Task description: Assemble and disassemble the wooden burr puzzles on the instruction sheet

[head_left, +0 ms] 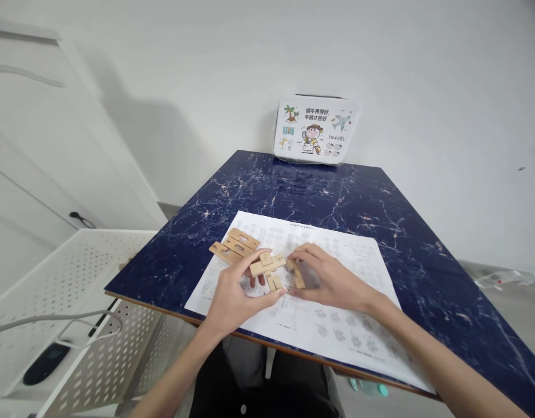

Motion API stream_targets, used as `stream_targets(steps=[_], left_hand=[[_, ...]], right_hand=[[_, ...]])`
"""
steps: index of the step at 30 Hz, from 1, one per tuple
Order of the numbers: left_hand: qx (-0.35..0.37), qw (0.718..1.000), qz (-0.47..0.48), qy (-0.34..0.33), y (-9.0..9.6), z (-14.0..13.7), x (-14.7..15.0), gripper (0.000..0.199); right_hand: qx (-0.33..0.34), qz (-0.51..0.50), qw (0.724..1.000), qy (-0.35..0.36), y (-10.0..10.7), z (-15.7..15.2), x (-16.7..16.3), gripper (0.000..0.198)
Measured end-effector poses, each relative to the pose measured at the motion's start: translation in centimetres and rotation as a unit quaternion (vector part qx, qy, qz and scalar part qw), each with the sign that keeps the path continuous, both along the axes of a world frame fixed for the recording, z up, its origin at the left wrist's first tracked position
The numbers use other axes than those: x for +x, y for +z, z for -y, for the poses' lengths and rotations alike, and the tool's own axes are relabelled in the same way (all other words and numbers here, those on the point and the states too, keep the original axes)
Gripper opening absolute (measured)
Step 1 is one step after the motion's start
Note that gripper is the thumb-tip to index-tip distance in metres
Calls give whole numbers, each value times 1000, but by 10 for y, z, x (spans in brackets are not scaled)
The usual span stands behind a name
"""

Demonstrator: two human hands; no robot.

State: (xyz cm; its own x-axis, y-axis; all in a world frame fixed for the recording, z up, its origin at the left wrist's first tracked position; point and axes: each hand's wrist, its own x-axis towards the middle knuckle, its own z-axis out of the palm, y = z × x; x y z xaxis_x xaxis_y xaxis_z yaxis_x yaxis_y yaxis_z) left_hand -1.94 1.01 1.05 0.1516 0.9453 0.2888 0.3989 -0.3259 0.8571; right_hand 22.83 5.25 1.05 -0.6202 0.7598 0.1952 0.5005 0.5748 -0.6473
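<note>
My left hand is closed around a few interlocked notched wooden puzzle pieces, thumb below and fingers behind. Just to the right, my right hand grips another notched wooden puzzle piece between thumb and fingers, close beside the joined ones. Whether the two touch is hard to make out. Several flat wooden pieces with cut-outs and numbers lie side by side past my left hand, on the left part of a printed instruction sheet. Both hands are over this sheet, whose diagrams are faint.
The sheet lies on a dark blue marble-patterned table. A white case with cartoon prints stands at its back against the wall. To the left is a white perforated rack with a cable and a black device.
</note>
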Motion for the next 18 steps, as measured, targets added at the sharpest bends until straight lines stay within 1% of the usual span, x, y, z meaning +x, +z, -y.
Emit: stream_targets(steps=[1, 2, 3, 4, 6, 7, 9, 11, 13, 15, 18], left_hand=[[10, 1000, -5, -6, 1, 0, 0, 68], [21, 1000, -10, -10, 1, 1, 0, 67], [34, 999, -14, -11, 1, 2, 0, 67], [49, 999, -19, -12, 2, 3, 0, 67], [83, 996, -26, -12, 1, 4, 0, 67], [100, 994, -29, -12, 1, 5, 0, 68], [131, 991, -37, -18, -1, 6, 0, 69], [158, 986, -49, -28, -2, 6, 0, 70], [180, 981, -61, -40, -2, 5, 0, 69], [190, 978, -66, -48, -1, 5, 1, 66], [194, 978, -66, -45, 0, 5, 2, 64]], right_hand=[[-28, -28, 999, -9, 2, 0, -1, 46], [-71, -68, 995, -15, 4, 0, -1, 47], [-129, -113, 985, -13, 6, 0, -1, 50], [-197, -158, 968, -2, 8, 1, -1, 54], [-333, -233, 913, 35, 10, 3, -2, 61], [-388, -258, 883, 54, 11, 4, -3, 62], [-460, -293, 835, 72, 9, 8, -7, 61], [-496, -322, 804, 67, 5, 11, -11, 60], [-510, -347, 785, 56, 1, 14, -16, 60], [-509, -369, 776, 50, -3, 16, -20, 57], [-499, -388, 773, 49, -5, 18, -23, 53]])
